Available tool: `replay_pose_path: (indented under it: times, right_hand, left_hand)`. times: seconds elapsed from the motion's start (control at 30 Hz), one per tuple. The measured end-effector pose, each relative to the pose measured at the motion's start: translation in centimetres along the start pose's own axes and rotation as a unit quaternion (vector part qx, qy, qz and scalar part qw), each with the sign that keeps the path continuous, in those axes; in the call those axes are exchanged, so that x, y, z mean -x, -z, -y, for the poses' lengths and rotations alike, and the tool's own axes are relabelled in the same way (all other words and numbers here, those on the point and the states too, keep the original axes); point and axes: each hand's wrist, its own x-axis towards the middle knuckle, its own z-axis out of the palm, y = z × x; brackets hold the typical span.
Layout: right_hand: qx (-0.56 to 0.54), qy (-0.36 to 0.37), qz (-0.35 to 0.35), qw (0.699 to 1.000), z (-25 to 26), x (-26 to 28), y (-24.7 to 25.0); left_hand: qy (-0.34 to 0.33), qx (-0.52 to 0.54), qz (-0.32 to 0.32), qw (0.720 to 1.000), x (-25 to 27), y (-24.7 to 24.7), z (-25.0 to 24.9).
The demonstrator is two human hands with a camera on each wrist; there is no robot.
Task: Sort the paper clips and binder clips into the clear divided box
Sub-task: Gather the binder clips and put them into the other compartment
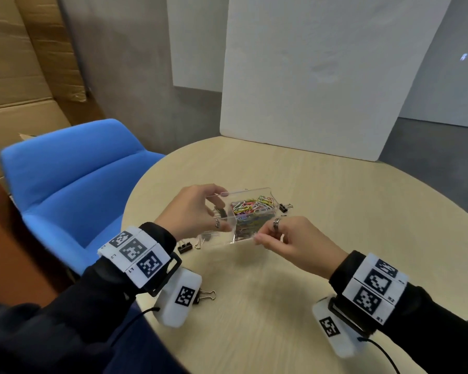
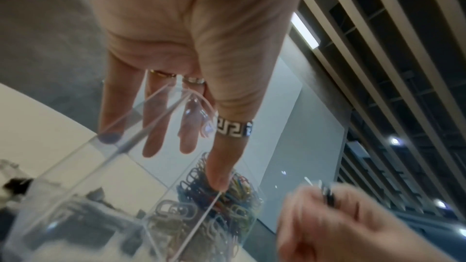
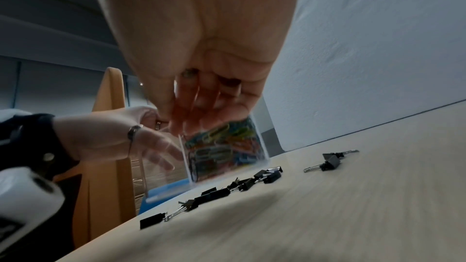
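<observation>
My left hand (image 1: 216,211) grips the clear divided box (image 1: 254,191) by its left end and holds it tilted over the table. Its thumb is on the top rim and its fingers (image 2: 151,146) show through the clear wall. Coloured paper clips (image 1: 251,209) fill the right compartment (image 3: 227,146). My right hand (image 1: 270,238) hovers at the box's near right corner, with its fingers curled round a small black binder clip (image 3: 228,82), also visible from the left wrist (image 2: 329,194). Several black binder clips (image 3: 216,192) lie loose on the table near the box.
The round pale wooden table (image 1: 308,279) carries stray binder clips: right of the box (image 1: 285,207), at its near left (image 1: 184,248) and by my left wrist (image 1: 206,295). A blue chair (image 1: 73,179) stands to the left. A white board (image 1: 322,76) leans behind the table.
</observation>
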Motion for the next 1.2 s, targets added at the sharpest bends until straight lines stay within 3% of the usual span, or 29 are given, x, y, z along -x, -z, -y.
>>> replay_pose_path:
  times: [0.13,0.2,0.3,0.6,0.7,0.77,0.97,1.2]
  right_hand:
    - [0.099,0.071,0.190,0.974,1.3,-1.4,-1.7]
    - [0.173,0.120,0.280,0.937,2.2,-2.0,-3.5]
    - [0.283,0.148,0.352,0.880,3.1,-2.4,-5.9]
    - [0.359,0.112,0.340,0.862,2.1,-1.9,-4.6]
    - [0.362,0.080,0.286,0.884,2.5,-2.8,-4.2]
    - [0.344,0.095,0.273,0.894,3.3,-3.9,-5.3]
    - [0.327,0.125,0.331,0.876,4.7,-7.6,-9.4]
    - [0.382,0.072,0.377,0.841,1.9,-8.4,-5.7]
  left_hand:
    - [0.010,0.000,-0.042,0.999,0.1,2.3,0.1]
    - [0.018,-0.003,-0.057,0.998,0.2,3.5,0.2]
    - [0.029,-0.008,-0.078,0.996,0.3,5.0,0.7]
    - [0.046,-0.015,-0.105,0.993,0.8,6.9,2.7]
    - [0.048,-0.018,-0.112,0.992,0.7,7.2,3.1]
    - [0.052,-0.017,-0.120,0.991,0.6,7.5,3.2]
    - [0.064,-0.016,-0.134,0.989,0.3,8.0,3.8]
    - [0.075,-0.023,-0.127,0.989,0.1,8.2,5.1]
